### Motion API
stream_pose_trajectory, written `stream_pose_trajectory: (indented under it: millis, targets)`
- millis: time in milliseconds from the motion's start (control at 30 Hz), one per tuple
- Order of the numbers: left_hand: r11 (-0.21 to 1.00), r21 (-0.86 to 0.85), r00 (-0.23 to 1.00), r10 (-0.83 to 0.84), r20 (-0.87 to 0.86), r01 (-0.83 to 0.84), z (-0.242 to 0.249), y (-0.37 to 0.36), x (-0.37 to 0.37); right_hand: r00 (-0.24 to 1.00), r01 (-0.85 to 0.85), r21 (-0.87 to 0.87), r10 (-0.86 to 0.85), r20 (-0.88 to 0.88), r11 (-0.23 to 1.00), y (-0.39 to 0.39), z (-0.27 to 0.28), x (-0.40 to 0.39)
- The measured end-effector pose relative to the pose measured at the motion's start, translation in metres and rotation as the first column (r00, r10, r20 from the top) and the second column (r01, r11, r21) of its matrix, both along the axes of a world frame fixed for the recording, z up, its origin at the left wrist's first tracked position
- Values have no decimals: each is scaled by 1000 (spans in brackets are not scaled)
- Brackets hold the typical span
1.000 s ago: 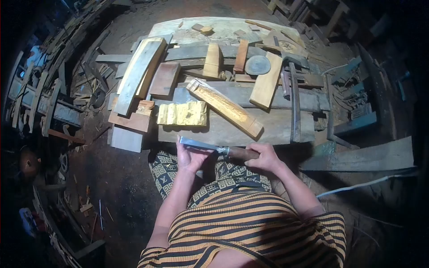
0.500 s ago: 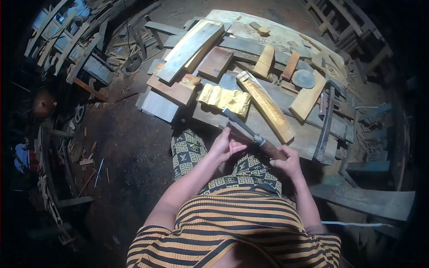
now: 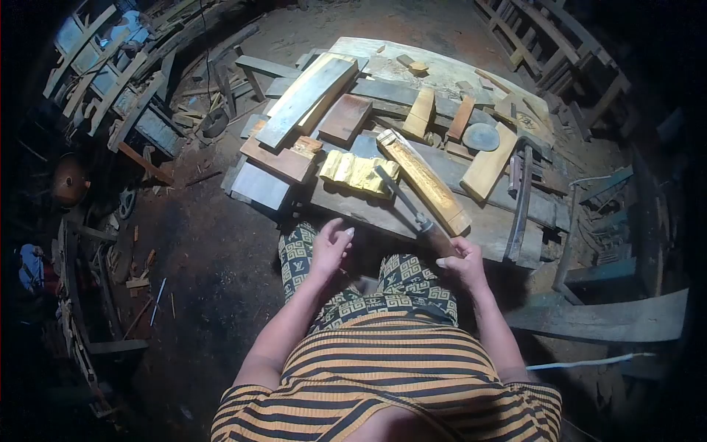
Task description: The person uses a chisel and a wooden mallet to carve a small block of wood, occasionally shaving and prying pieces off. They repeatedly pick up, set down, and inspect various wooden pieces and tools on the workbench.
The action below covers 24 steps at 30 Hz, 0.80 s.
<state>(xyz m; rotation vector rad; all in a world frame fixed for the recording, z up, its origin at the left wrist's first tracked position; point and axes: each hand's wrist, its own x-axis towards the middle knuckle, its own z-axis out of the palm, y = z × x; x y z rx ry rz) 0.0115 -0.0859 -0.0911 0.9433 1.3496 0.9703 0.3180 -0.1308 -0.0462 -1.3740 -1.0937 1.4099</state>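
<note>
My right hand (image 3: 465, 261) is wrapped round the wooden handle of a chisel (image 3: 409, 202), whose dark blade points up and left over the bench edge. My left hand (image 3: 331, 247) hangs over my left thigh, fingers partly curled and holding nothing, apart from the tool. Just beyond the blade tip lies a carved yellow block (image 3: 353, 173) with a wavy surface. A long wooden piece with a carved face (image 3: 427, 180) rests slantwise on the bench, close to my right hand.
The plank bench (image 3: 353, 204) bears a reddish block (image 3: 345, 118), a grey-topped board (image 3: 309, 99), a round grey disc (image 3: 481, 137), a light wood piece (image 3: 490, 162) and a dark curved bar (image 3: 521, 206). Wooden racks stand at both sides.
My left hand has come away from the chisel and moved left. The chisel stays in my right hand, its blade now more exposed. The view has shifted slightly.
</note>
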Motion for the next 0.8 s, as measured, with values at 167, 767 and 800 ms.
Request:
stream_pose_trajectory:
  millis: [167,767,800]
  targets:
    - [735,586,702,215,-679,342,59,23,2,992,71,-53,-76,-100,996,1,-1,-1]
    - [474,573,537,225,-813,669,45,103,-11,986,33,-87,-47,-163,996,3,6,1]
    - [453,606,596,185,-781,654,45,106,-12,985,33,-90,-47,-166,995,4,6,1]
